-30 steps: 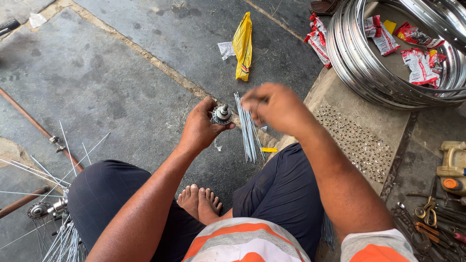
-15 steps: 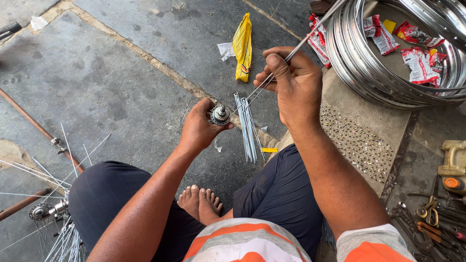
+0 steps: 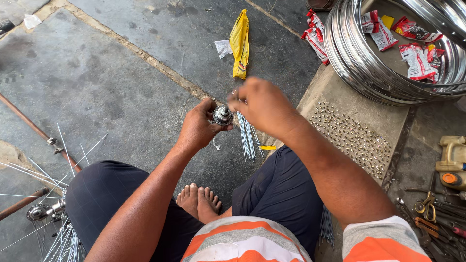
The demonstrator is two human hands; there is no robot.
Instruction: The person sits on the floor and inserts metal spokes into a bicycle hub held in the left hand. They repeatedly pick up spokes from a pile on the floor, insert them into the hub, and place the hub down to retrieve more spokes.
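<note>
A stack of shiny rims (image 3: pixel 359 68) lies at your upper right; your right hand (image 3: pixel 262 104) pinches closed at the hub's flange, your left hand (image 3: pixel 199 127) grips the small silver hub (image 3: pixel 223 115) over the spokes (image 3: pixel 248 138) on the floor

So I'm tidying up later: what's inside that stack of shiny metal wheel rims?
Inside the stack of shiny metal wheel rims lie several red-and-white packets and a yellow scrap. The rims' right part runs out of frame, unseen.
</note>
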